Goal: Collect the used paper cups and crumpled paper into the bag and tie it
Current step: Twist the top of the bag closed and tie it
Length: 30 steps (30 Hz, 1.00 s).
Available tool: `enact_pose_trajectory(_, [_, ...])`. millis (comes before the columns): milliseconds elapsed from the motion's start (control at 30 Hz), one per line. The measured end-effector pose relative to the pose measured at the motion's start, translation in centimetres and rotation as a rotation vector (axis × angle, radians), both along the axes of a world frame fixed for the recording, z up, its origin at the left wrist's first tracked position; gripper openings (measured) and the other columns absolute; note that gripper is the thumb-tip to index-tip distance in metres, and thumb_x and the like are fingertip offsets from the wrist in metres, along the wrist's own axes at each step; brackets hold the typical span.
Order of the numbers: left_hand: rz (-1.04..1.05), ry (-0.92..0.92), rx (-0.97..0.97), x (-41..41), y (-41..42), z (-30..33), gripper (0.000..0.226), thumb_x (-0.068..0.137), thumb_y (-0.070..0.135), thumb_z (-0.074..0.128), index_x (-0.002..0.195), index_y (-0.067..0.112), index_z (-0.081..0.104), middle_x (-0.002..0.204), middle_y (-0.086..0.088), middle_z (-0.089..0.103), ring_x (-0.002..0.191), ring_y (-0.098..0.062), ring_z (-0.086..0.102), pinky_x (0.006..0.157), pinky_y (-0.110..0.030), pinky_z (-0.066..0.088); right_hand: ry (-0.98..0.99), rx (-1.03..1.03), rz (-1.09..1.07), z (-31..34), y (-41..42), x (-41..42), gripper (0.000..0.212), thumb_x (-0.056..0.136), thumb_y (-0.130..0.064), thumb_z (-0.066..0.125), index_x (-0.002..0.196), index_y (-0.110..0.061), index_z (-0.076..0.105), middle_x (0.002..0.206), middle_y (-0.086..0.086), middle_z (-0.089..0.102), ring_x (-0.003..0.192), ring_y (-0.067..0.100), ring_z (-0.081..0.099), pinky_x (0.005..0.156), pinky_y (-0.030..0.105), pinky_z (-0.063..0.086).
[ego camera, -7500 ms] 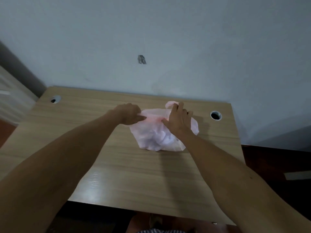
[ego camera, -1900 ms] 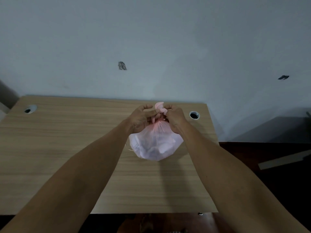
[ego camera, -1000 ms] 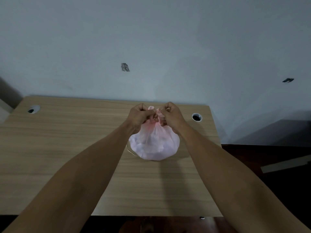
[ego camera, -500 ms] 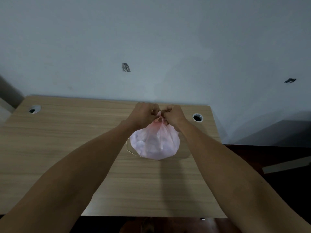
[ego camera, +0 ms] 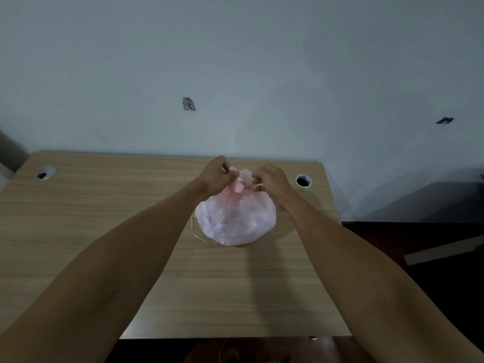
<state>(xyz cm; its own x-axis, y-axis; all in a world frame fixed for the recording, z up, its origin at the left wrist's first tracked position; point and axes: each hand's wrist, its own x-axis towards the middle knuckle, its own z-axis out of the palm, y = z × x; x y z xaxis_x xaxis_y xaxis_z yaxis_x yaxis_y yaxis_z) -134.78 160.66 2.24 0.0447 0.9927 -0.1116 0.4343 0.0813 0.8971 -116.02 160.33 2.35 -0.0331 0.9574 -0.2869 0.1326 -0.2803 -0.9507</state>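
Note:
A translucent pink plastic bag [ego camera: 235,218] stands bulging on the wooden table [ego camera: 78,218], right of centre near the far edge. Pale crumpled shapes show faintly through its skin; what they are cannot be made out. Its neck is gathered into a twisted knot at the top. My left hand [ego camera: 218,178] pinches the bag's left handle end beside the knot. My right hand [ego camera: 272,179] pinches the right handle end, a thin pink strip stretched between fingers and knot. Both hands sit just above the bag, a little apart.
Two round cable holes pierce the table, one at the far left [ego camera: 45,172] and one at the far right [ego camera: 303,180]. A grey wall rises right behind the table. Dark floor and a pale strip [ego camera: 442,248] lie to the right.
The bag's top went from spread wide to gathered and knotted. In the last second my hands have drawn slightly apart, pulling the handle ends outward from the knot.

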Motion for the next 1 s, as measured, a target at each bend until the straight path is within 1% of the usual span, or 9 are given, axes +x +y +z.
enact_pose_trajectory(167, [0.099, -0.022, 0.004, 0.3, 0.0, -0.3, 0.021, 0.094, 0.017, 0.068, 0.087, 0.009, 0.05, 0.068, -0.007, 0.064, 0.053, -0.009, 0.054, 0.053, -0.023, 0.041, -0.095, -0.059, 0.301, 0.9, -1.1, 0.2, 0.035, 0.087, -0.047, 0.072, 0.078, -0.013, 0.077, 0.075, -0.005, 0.072, 0.073, 0.007, 0.064, 0.065, 0.021, 0.045])
enact_pose_trajectory(300, [0.104, -0.041, -0.009, 0.4, 0.0, 0.0, 0.021, 0.094, 0.018, 0.068, 0.09, 0.005, 0.053, 0.073, -0.014, 0.07, 0.049, -0.005, 0.056, 0.054, -0.022, 0.045, -0.146, 0.005, 0.32, -0.4, -0.4, 0.2, 0.024, 0.084, -0.026, 0.083, 0.082, -0.002, 0.077, 0.078, 0.003, 0.068, 0.076, 0.011, 0.059, 0.074, 0.029, 0.047])
enact_pose_trajectory(400, [0.197, -0.05, -0.042, -0.2, 0.3, -0.6, 0.027, 0.09, 0.025, 0.072, 0.084, 0.003, 0.059, 0.08, -0.011, 0.071, 0.06, -0.013, 0.055, 0.059, -0.029, 0.044, -0.167, 0.006, 0.296, -0.2, -0.1, 0.9, 0.023, 0.087, -0.022, 0.08, 0.09, 0.0, 0.075, 0.085, 0.003, 0.071, 0.078, 0.012, 0.063, 0.074, 0.026, 0.051])
enact_pose_trajectory(500, [0.358, -0.034, -0.05, -1.5, 0.4, -1.6, 0.023, 0.088, 0.024, 0.075, 0.081, 0.009, 0.06, 0.079, -0.005, 0.061, 0.071, -0.016, 0.054, 0.059, -0.027, 0.042, -0.246, 0.022, 0.318, -0.4, 0.4, 2.0, 0.018, 0.087, -0.018, 0.079, 0.085, 0.0, 0.074, 0.082, -0.001, 0.071, 0.076, 0.008, 0.063, 0.074, 0.024, 0.052])
enact_pose_trajectory(667, [0.46, 0.067, -0.084, -3.9, -0.1, -3.1, 0.026, 0.085, 0.022, 0.079, 0.074, 0.013, 0.058, 0.069, 0.003, 0.055, 0.07, -0.015, 0.053, 0.05, -0.02, 0.038, -0.368, 0.134, 0.351, -1.0, 0.9, 4.5, 0.025, 0.087, -0.01, 0.077, 0.075, 0.01, 0.067, 0.072, 0.006, 0.061, 0.058, 0.001, 0.049, 0.058, 0.015, 0.042])
enact_pose_trajectory(733, [0.452, 0.079, -0.089, -4.2, -0.2, -3.4, 0.026, 0.083, 0.024, 0.082, 0.076, 0.011, 0.06, 0.067, 0.004, 0.054, 0.062, -0.011, 0.05, 0.045, -0.015, 0.036, -0.406, 0.143, 0.333, -1.4, 1.0, 4.5, 0.026, 0.087, -0.011, 0.077, 0.076, 0.011, 0.067, 0.073, 0.008, 0.06, 0.059, 0.005, 0.048, 0.056, 0.017, 0.041])
enact_pose_trajectory(833, [0.425, 0.058, -0.11, -4.8, -0.3, -4.0, 0.03, 0.08, 0.032, 0.084, 0.074, 0.013, 0.061, 0.071, 0.003, 0.058, 0.064, -0.011, 0.051, 0.053, -0.022, 0.04, -0.398, 0.077, 0.299, -2.2, 1.0, 4.4, 0.033, 0.088, -0.015, 0.077, 0.073, 0.008, 0.059, 0.068, 0.004, 0.052, 0.061, 0.01, 0.044, 0.058, 0.025, 0.037])
enact_pose_trajectory(933, [0.373, 0.007, -0.152, -5.5, -0.9, -4.6, 0.034, 0.084, 0.039, 0.08, 0.091, 0.009, 0.064, 0.082, 0.0, 0.06, 0.072, -0.013, 0.053, 0.05, -0.016, 0.04, -0.366, 0.051, 0.223, -2.7, 0.7, 4.1, 0.023, 0.089, -0.018, 0.076, 0.076, -0.009, 0.059, 0.068, -0.002, 0.05, 0.062, 0.01, 0.043, 0.06, 0.026, 0.036])
enact_pose_trajectory(1000, [0.401, -0.089, -0.202, -5.8, -1.8, -5.4, 0.053, 0.086, 0.043, 0.077, 0.12, 0.009, 0.055, 0.107, -0.006, 0.061, 0.09, -0.019, 0.059, 0.064, -0.021, 0.048, -0.38, 0.058, 0.168, -3.3, 0.5, 3.4, 0.018, 0.09, -0.022, 0.074, 0.099, -0.009, 0.065, 0.094, 0.002, 0.061, 0.084, 0.016, 0.056, 0.073, 0.028, 0.044])
